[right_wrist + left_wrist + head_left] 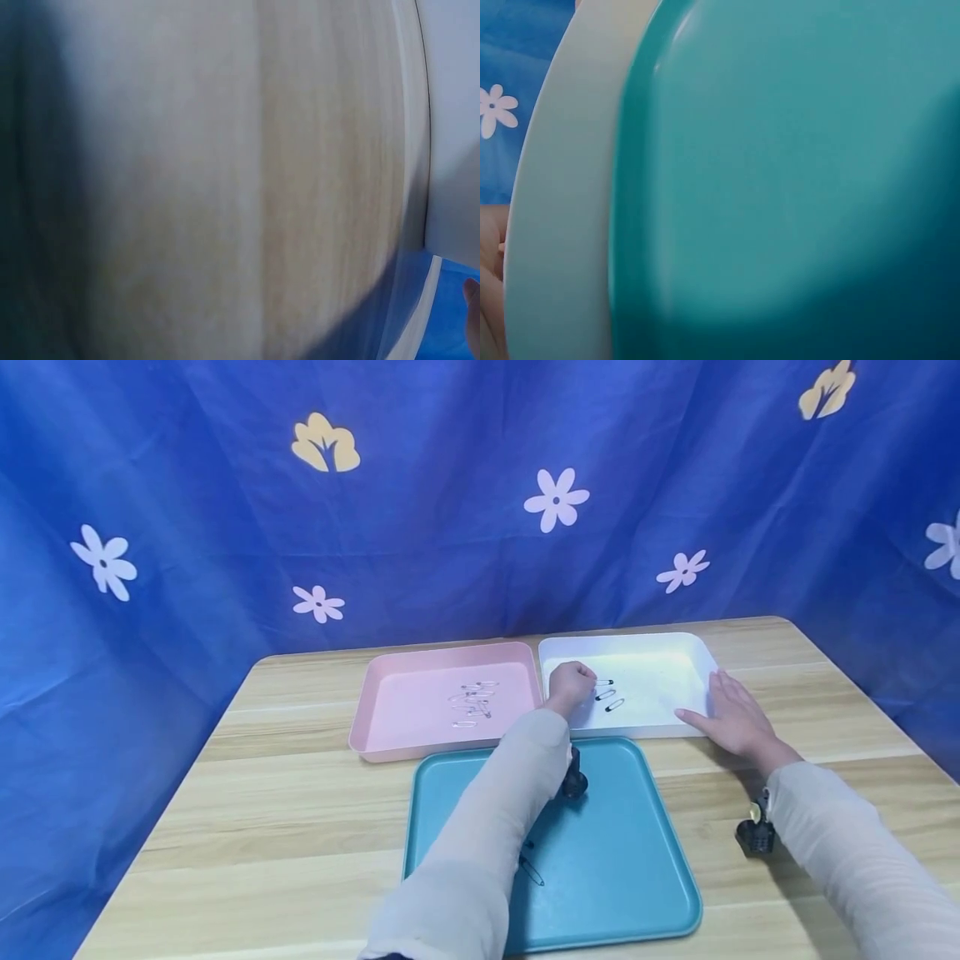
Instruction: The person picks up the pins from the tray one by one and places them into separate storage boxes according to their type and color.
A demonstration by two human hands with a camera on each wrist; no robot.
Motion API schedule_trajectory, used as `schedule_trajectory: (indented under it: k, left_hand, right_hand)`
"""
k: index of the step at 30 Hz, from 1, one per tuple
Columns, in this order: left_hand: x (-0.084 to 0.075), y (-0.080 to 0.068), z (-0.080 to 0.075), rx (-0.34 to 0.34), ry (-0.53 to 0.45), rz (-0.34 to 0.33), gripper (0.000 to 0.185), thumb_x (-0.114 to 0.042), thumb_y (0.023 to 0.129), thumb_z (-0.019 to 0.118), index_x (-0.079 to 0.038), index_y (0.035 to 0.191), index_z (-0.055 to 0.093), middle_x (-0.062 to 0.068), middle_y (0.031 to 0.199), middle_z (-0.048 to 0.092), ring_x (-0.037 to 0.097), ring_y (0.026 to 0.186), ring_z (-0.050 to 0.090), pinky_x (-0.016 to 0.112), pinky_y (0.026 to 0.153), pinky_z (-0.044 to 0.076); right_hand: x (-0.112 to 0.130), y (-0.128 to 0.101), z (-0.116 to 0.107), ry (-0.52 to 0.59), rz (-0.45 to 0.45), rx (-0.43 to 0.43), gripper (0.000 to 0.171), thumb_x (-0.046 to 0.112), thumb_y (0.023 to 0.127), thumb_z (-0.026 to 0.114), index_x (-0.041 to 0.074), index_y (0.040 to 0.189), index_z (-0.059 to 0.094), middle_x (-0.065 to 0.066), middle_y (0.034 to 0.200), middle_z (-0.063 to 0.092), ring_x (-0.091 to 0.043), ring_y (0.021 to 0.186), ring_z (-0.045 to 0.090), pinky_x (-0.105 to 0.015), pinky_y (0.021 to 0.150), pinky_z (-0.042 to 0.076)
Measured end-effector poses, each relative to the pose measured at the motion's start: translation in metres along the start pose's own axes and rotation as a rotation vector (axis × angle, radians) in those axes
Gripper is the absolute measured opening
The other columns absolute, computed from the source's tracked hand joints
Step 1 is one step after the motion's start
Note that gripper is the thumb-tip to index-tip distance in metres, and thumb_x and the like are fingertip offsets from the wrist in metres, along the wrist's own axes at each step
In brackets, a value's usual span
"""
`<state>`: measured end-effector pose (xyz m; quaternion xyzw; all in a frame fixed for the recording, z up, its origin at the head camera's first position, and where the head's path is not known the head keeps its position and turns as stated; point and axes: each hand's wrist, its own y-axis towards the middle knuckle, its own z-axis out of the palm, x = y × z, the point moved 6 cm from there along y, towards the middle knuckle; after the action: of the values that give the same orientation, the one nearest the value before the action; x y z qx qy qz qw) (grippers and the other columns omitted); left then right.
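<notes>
In the head view, my left hand [570, 685] reaches into the left side of the white tray [675, 731]. Its curled fingers pinch one end of a safety pin [604, 682], while two more safety pins [615, 704] lie just in front of it. My right hand [737, 717] rests against the right wall of this tray, fingers extended along the outside and the thumb near the front rim. In the left wrist view, part of the left hand [490, 285] shows at the left edge. Only a bit of the right hand [473, 311] appears in the right wrist view.
A pink tray [397, 693] with several safety pins [474, 697] stands left of the white one. Nearer sits a teal tray [600, 860], partly covered by the left sleeve, with a dark safety pin [532, 870] in it. Behind the wooden table [262, 827] hangs a blue curtain [435, 510].
</notes>
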<state>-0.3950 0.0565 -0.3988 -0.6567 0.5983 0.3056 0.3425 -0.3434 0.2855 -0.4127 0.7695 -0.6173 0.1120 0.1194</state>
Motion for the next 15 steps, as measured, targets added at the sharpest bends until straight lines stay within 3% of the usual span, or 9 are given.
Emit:
schedule_trajectory:
  k: [5, 11, 15]
  left_hand:
    - [-0.0038, -0.001, 0.0023, -0.029, 0.064, -0.004, 0.012, -0.007, 0.08, 0.055, -0.011, 0.074, 0.064, -0.003, 0.077, 0.059, 0.013, 0.08, 0.053, 0.022, 0.074, 0.042]
    - [-0.0044, 0.0015, 0.0034, -0.059, 0.164, -0.013, 0.019, -0.013, 0.084, 0.05, -0.011, 0.071, 0.063, -0.003, 0.07, 0.058, 0.013, 0.072, 0.053, 0.024, 0.069, 0.043]
    - [-0.0005, 0.002, 0.0022, -0.072, 0.164, -0.053, 0.02, -0.012, 0.084, 0.048, -0.009, 0.069, 0.062, -0.001, 0.069, 0.058, 0.014, 0.071, 0.054, 0.025, 0.068, 0.043]
  right_hand:
    - [-0.0002, 0.0002, -0.0021, -0.006, 0.004, -0.01, 0.096, 0.059, 0.082, 0.034, -0.016, 0.129, -0.003, -0.033, 0.135, -0.004, -0.042, 0.124, -0.002, -0.051, 0.099, 0.001]
    - [-0.0002, 0.0005, -0.0022, -0.006, -0.008, -0.028, 0.094, 0.057, 0.083, 0.035, -0.017, 0.129, -0.001, -0.033, 0.135, -0.003, -0.042, 0.124, -0.001, -0.051, 0.099, 0.003]
    - [0.0, -0.0003, 0.0003, 0.0, -0.002, -0.022, 0.095, 0.058, 0.082, 0.036, -0.017, 0.129, -0.001, -0.034, 0.135, -0.002, -0.043, 0.124, 0.0, -0.051, 0.099, 0.003]
